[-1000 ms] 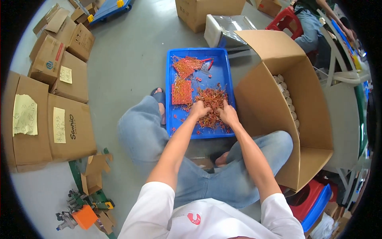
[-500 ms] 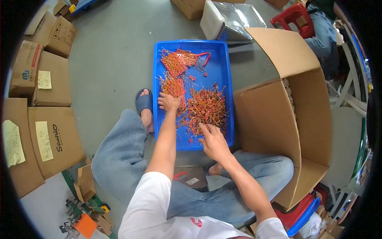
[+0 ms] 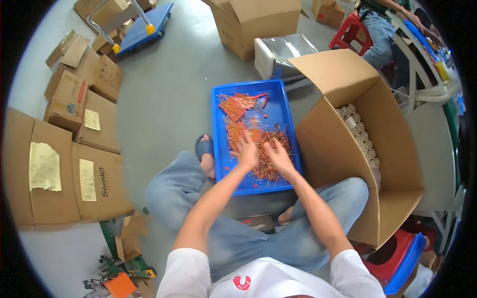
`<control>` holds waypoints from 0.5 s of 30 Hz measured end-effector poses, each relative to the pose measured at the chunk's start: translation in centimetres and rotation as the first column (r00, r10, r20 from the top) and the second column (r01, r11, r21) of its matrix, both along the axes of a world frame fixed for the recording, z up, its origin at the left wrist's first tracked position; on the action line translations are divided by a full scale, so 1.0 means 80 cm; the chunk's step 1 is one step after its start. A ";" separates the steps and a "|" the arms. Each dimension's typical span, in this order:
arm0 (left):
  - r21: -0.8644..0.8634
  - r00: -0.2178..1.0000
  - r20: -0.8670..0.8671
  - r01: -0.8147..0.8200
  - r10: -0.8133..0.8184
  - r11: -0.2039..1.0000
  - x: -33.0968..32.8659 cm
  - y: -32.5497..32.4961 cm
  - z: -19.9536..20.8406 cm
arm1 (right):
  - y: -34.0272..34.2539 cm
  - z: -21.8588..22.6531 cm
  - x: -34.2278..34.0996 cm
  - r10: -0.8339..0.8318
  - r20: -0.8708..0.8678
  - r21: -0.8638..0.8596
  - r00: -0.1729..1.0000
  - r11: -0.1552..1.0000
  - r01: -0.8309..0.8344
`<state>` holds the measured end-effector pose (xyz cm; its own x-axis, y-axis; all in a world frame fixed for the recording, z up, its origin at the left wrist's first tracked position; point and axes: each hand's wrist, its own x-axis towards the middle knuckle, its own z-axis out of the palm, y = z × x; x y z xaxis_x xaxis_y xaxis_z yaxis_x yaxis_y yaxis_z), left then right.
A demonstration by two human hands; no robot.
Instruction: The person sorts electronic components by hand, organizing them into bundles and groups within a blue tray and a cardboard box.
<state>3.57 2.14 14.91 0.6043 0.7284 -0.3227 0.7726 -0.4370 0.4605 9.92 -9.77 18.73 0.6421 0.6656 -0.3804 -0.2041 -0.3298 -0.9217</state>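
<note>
A blue tray [image 3: 216,149] on the floor holds many small red-orange parts with thin wire leads. Sheet-like patches of parts [image 3: 232,108] lie along its left and far side; a loose, tangled heap of parts [image 3: 273,171] fills the near right. My left hand [image 3: 247,154] hovers near the tray's middle, fingers smeared by motion. Just past those fingertips is a blurred orange patch; whether the hand holds it I cannot tell. My right hand [image 3: 279,158] is over the heap, its fingers apart and touching the loose parts. Red-handled pliers [image 3: 265,99] lie at the tray's far right.
A tall open carton [image 3: 338,149] with rolled white cylinders [image 3: 360,131] stands right of the tray. Stacked cartons [image 3: 99,174] line the left. Beyond the tray are a silvery wrapped block [image 3: 283,52] and a blue trolley [image 3: 146,30]. Another person [image 3: 380,32] sits at the far right.
My left hand has moved right, off the left-side patch toward the heap. My right hand has shifted slightly toward the far side. The view has tilted, showing more of the far floor.
</note>
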 end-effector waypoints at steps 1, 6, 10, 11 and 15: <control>-0.019 0.995 0.011 0.104 -0.104 0.994 0.003 -0.024 0.025 | -0.002 -0.008 0.004 -0.111 -0.037 0.109 0.993 0.987 0.115; -0.066 0.895 0.219 0.411 -0.388 0.909 -0.019 -0.035 0.108 | -0.019 0.015 0.034 -0.180 0.092 0.248 0.979 0.957 0.152; -0.108 0.717 0.683 0.288 -0.140 0.951 -0.036 0.021 0.165 | -0.023 0.058 0.035 -0.245 -0.228 0.442 0.942 0.836 0.324; -0.099 0.712 0.686 0.296 -0.151 0.950 -0.039 0.021 0.163 | -0.022 0.067 0.033 -0.170 -0.333 0.468 0.927 0.824 0.319; -0.852 0.752 0.518 0.417 0.407 0.316 -0.037 -0.005 0.169 | -0.028 0.118 0.005 -0.051 -0.398 0.519 0.916 0.811 0.270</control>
<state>0.59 1.73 28.46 0.9227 0.1999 -0.3296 0.1636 0.5711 0.8044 10.35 -12.03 28.15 0.6557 0.7287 -0.1974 -0.5489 0.2806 -0.7874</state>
